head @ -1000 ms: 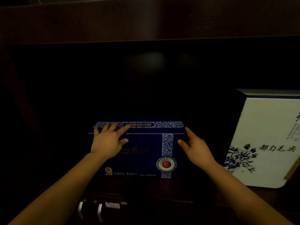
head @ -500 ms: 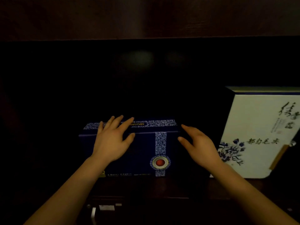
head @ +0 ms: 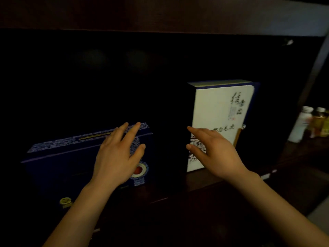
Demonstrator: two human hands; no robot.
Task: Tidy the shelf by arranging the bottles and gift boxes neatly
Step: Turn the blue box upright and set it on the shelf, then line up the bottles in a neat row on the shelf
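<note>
Two gift boxes stand on the shelf (head: 178,195) in front of me, with a dark gap between them. My left hand (head: 115,157) lies open and flat against the front of the blue box (head: 58,166), fingers (head: 132,130) reaching over its top edge; I judge this steadies the box so it sits square. It grips nothing. My right hand (head: 215,154) is open too, fingers spread, hovering in front of the lower part of the white box (head: 222,107); whether it touches the box I cannot tell. That box stands upright on its narrow end, taller than the blue one. I judge my right hand is placed to take it next and bring it into line. Beyond my right hand, off to the far side, some bottles (head: 311,122) stand close together.
</note>
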